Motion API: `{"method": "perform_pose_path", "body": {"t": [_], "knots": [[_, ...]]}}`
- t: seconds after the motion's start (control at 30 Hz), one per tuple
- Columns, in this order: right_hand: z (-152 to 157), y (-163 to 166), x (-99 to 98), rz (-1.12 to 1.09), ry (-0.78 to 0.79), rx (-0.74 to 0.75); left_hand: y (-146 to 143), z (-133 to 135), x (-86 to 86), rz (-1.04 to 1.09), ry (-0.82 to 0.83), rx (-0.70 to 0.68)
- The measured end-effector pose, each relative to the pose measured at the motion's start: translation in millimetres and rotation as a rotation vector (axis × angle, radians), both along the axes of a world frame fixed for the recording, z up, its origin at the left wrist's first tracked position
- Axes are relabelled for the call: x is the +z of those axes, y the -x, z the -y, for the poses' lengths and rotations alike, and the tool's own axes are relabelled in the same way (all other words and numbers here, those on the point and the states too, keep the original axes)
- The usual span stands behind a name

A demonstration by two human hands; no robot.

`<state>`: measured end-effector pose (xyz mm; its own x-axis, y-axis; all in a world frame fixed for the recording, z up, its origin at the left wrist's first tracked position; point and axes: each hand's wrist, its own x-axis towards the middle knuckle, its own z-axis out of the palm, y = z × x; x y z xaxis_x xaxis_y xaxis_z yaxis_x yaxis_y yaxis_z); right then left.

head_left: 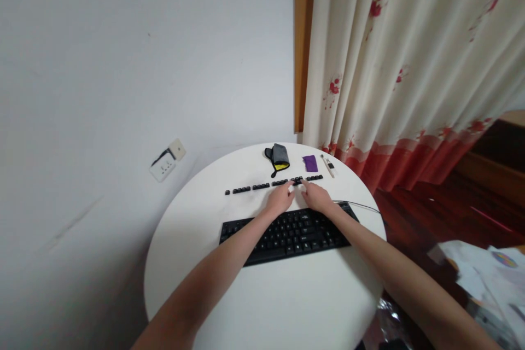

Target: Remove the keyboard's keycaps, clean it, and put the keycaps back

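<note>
A row of small black keycaps (261,186) lies in short groups on the white round table, beyond a black keyboard (295,234). My left hand (280,198) reaches over the keyboard, fingers bent, its fingertips at the left end of one keycap group. From the right, my right hand (317,197) has its fingertips at the other end of this group, so the keycaps sit between both hands. The exact finger contact is too small to make out fully. My forearms cover parts of the keyboard, whose upper row looks stripped of keys.
Behind the keycaps lie a folded grey and yellow cloth (280,156), a purple cloth (310,163) and a small brush-like tool (327,165). A thin cable (361,205) runs off the table's right edge. A wall socket (163,167) and a curtain (394,76) border the table (184,240).
</note>
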<state>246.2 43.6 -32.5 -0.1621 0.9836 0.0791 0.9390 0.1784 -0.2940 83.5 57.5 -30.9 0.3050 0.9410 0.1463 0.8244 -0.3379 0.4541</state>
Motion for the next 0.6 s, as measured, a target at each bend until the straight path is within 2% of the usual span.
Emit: {"method": "perform_pose_path", "body": {"t": [0.13,0.27,0.6], "knots": [[-13,7,-0.9,0.053,0.026,-0.011,-6,-7,-4.8,-0.042,-0.008,0.037],[-13,9,0.1,0.084,0.013,0.007,-8,-9,-7.0,-0.060,-0.025,0.048],[0,-1,4.4,0.052,-0.089,0.087,-14,-12,-6.9,0.010,-0.118,-0.047]]}}
